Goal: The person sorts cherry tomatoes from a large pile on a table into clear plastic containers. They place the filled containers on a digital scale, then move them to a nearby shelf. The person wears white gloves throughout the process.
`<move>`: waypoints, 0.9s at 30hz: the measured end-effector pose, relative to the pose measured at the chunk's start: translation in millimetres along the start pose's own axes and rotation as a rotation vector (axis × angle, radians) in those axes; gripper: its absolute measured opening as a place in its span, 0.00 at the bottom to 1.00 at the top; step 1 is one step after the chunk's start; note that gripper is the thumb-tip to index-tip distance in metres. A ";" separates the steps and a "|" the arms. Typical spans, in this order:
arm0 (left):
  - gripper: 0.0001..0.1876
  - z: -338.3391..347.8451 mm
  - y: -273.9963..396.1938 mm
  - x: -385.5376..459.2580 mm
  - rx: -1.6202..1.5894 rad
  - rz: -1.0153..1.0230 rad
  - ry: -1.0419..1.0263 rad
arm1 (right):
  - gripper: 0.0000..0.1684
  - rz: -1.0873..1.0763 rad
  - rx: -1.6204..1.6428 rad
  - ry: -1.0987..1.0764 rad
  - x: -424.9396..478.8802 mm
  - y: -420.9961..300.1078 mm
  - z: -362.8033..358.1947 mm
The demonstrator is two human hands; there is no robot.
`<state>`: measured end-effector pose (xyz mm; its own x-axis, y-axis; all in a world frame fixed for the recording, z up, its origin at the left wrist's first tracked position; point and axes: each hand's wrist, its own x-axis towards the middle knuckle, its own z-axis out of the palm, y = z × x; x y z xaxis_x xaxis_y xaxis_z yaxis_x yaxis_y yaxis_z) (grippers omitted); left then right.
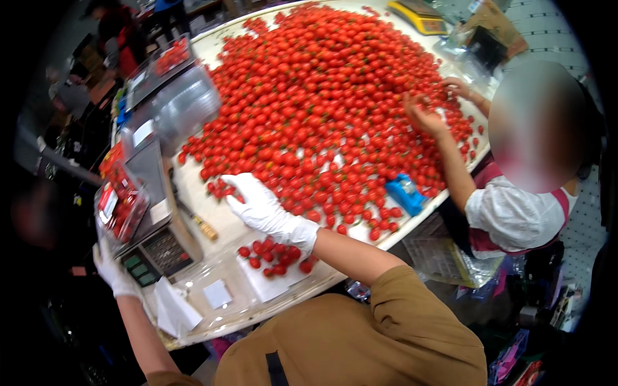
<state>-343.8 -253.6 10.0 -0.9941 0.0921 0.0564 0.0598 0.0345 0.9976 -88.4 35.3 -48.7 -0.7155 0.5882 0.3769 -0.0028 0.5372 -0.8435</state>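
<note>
My right hand [258,207], in a white glove, reaches over the near left edge of a large heap of red cherry tomatoes [309,96]. A few tomatoes [218,189] lie at its fingertips; whether it grips any is unclear. My left hand [113,272], gloved too, is at the near left side of a digital weighing scale [166,253]. Its fingers point up beside a clear plastic clamshell box [123,207] of tomatoes on the scale's platform; their grip is hidden. Below my right wrist, several tomatoes [270,255] rest on a white sheet [270,284].
A wooden-handled tool [205,227] lies right of the scale. Stacked clear containers [186,99] stand beyond it. A blue tape dispenser [405,194] sits near the table edge [410,227]. At right, a co-worker's hands [425,116] reach into the heap. A yellow scale [420,18] stands far back.
</note>
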 end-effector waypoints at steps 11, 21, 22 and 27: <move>0.27 70.5 -32.2 -161.0 0.203 0.220 0.073 | 0.37 0.318 -0.836 -0.015 35.8 160.3 -181.6; 0.23 123.5 -13.3 -188.2 0.373 0.170 0.017 | 0.24 -0.075 -1.001 0.096 46.5 178.8 -211.6; 0.22 122.7 -14.0 -188.8 0.371 0.160 0.013 | 0.22 -0.050 -0.962 0.079 46.9 202.3 -227.2; 0.22 115.6 -19.2 -192.8 0.410 0.120 0.040 | 0.23 0.194 -1.173 0.152 40.3 228.2 -282.2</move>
<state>-142.9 -157.0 -24.7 -0.9801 0.0809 0.1811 0.1983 0.4190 0.8861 79.3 352.2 -118.0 -0.5440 0.7429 0.3900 0.7907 0.6094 -0.0579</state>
